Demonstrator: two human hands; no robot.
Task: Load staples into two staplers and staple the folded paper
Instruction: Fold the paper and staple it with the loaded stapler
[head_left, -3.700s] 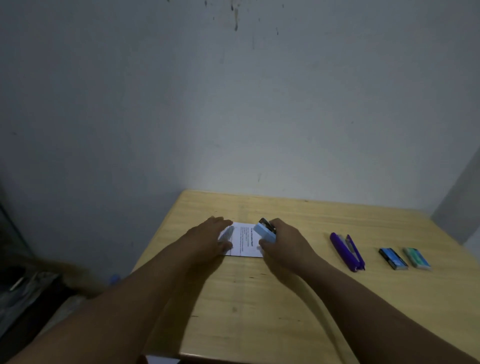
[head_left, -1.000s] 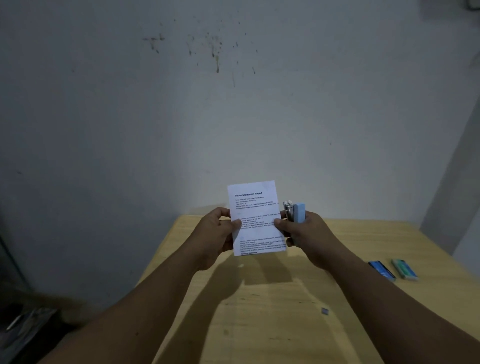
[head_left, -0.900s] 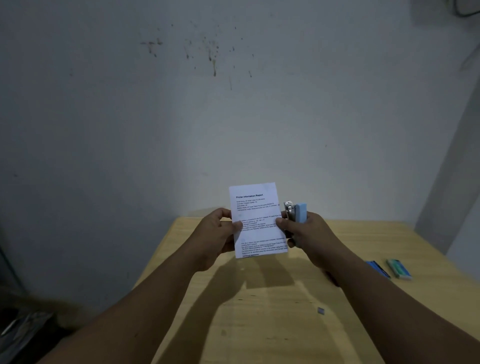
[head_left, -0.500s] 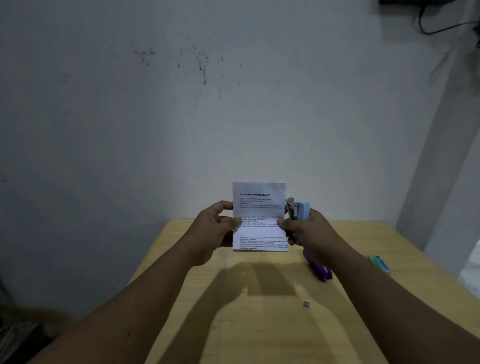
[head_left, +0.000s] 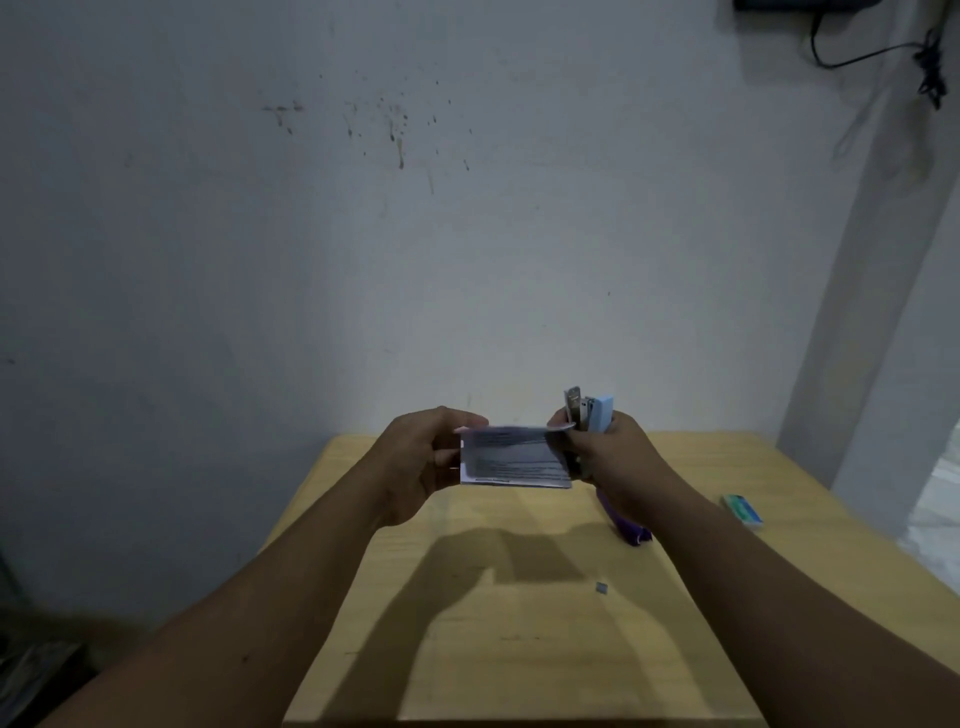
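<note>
Over our light wooden counter (head_left: 519, 649) against a stained grey wall (head_left: 415, 234), left hand (head_left: 415, 462) pinches the folded printed paper (head_left: 511, 460); right hand (head_left: 613, 457) grips it and the upright pale-blue stapler (head_left: 597, 413).

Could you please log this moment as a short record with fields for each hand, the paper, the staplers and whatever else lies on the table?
left hand: pinches the paper's left edge, raised above the table
right hand: grips the light blue stapler upright and also holds the paper's right edge
paper: printed sheet, held between both hands, top part bent over toward the camera
purple stapler: lies on the table, partly hidden by the right arm
staple box: greenish, at the table's right
small grey bit: on the table, too small to identify
</note>
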